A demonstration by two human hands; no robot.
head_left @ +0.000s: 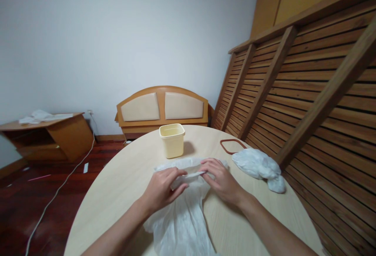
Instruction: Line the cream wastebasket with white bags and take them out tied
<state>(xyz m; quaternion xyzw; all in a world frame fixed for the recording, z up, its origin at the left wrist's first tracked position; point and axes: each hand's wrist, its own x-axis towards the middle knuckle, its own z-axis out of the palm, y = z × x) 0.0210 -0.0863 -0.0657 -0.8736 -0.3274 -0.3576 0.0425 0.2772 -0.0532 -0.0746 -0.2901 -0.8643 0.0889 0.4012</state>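
Your left hand (163, 187) and right hand (222, 179) both pinch the top edge of the white plastic bag (182, 216), fingertips nearly meeting at its middle. The bag lies flat on the round table (123, 181), trailing back from the grip toward you. Just beyond your hands: cream square bin (172, 140), upright; I can't see anything inside it. Right of your right hand, close by: crumpled white bag (260, 166); a brown rectangular ring (233, 146) lies past it. Bare tabletop left of the grip; right side is tight against the slatted wooden frame (308, 91).
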